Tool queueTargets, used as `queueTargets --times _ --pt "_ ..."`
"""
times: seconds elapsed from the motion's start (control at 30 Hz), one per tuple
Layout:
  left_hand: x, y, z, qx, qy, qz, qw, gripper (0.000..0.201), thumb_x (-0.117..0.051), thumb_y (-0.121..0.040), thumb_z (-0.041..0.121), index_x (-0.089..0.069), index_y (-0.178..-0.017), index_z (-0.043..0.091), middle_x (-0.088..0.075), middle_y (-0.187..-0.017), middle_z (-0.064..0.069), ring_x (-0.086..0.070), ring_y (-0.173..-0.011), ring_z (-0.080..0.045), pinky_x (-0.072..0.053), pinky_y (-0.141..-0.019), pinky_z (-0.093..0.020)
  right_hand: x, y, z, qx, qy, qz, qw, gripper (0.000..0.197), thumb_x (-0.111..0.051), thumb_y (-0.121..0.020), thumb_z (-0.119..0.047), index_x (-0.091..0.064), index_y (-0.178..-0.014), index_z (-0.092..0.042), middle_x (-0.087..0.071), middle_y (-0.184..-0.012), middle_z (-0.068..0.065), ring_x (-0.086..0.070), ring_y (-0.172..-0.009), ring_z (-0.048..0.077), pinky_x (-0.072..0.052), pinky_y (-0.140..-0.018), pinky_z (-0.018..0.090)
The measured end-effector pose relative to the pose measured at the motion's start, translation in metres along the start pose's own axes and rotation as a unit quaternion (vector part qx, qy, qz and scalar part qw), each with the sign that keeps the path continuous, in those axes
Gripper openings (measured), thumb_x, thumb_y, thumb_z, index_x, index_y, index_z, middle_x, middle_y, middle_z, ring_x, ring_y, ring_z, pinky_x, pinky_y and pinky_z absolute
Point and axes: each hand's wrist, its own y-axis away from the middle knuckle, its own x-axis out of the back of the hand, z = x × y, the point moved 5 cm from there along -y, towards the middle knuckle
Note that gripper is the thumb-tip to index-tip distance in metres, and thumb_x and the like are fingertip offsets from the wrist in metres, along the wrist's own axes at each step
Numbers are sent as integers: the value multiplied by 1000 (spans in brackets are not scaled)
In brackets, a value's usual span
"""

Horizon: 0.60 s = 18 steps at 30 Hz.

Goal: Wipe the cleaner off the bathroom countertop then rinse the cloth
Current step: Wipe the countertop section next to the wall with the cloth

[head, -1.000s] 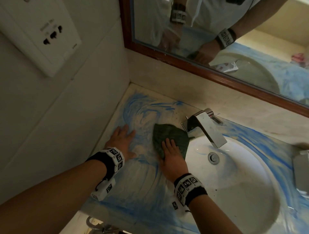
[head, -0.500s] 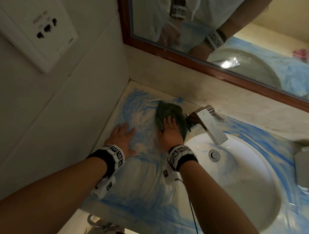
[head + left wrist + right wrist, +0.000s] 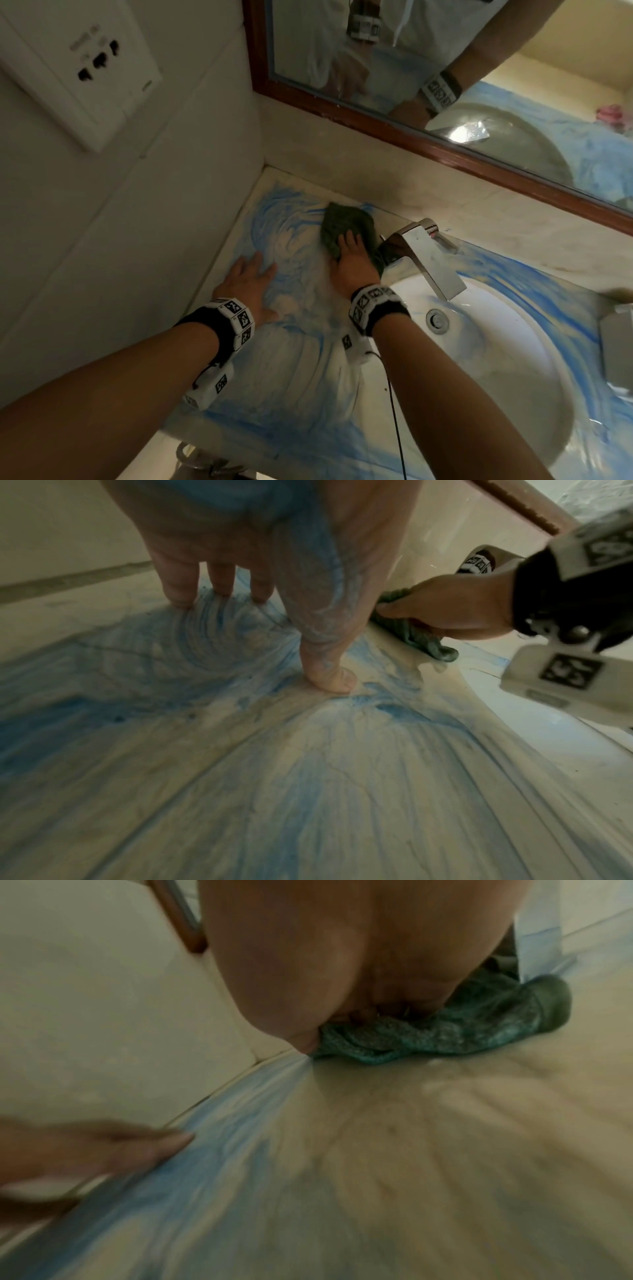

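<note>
A dark green cloth [image 3: 342, 221] lies on the countertop [image 3: 301, 377] near the back wall, just left of the faucet [image 3: 428, 253]. My right hand [image 3: 352, 248] presses flat on the cloth [image 3: 445, 1031], fingers stretched over it. Blue cleaner [image 3: 270, 212] is smeared in swirls across the counter and round the basin. My left hand [image 3: 255, 284] rests flat on the wet counter to the left, its fingers [image 3: 178, 588] spread and smeared with blue. In the left wrist view the right hand [image 3: 445, 607] sits on the cloth [image 3: 411, 634].
A white basin [image 3: 496, 377] with a drain [image 3: 436, 320] lies to the right under the chrome faucet. A grey object [image 3: 616, 349] stands at the right edge. A wood-framed mirror [image 3: 445, 147] hangs behind, and a wall socket [image 3: 92, 65] on the left wall.
My right hand has pushed the cloth away from me, from beside the basin rim up to the back wall next to the faucet. The left hand has stayed put.
</note>
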Motion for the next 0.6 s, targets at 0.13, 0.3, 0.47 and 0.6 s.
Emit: queueTargets --times 0.13,0.3,0.47,0.6 --pt "2 2 1 -3 -3 -6 1000 106 -64 -78 66 4 -154 39 20 -161 4 13 -148 -27 -12 -121 -45 4 -10 -4 -24 -3 -2 1000 63 -33 -103 -34 -9 -155 -9 0 -163 9 2 -150 29 -8 -122 42" --pt "4 2 3 -6 -3 2 1000 104 -65 -78 65 1 -154 38 18 -161 4 12 -148 -27 -13 -121 -45 -21 41 -20 19 10 -2 1000 65 -37 -101 -34 -10 -156 -11 0 -163 8 1 -150 26 -1 -122 38" --pt "1 0 0 -6 -1 17 1000 106 -66 -75 67 -1 -154 39 16 -161 5 9 -148 -27 -17 -120 -46 -33 57 -17 59 23 -18 998 63 -39 -100 -31 -13 -156 -16 -2 -163 4 2 -150 22 2 -120 35" --pt "0 0 0 -2 1 5 1000 107 -66 -75 67 2 -153 40 19 -161 7 11 -148 -25 -16 -120 -45 -11 16 -6 24 3 -4 1000 62 -35 -102 -32 -11 -156 -12 0 -163 7 2 -150 26 0 -120 36"
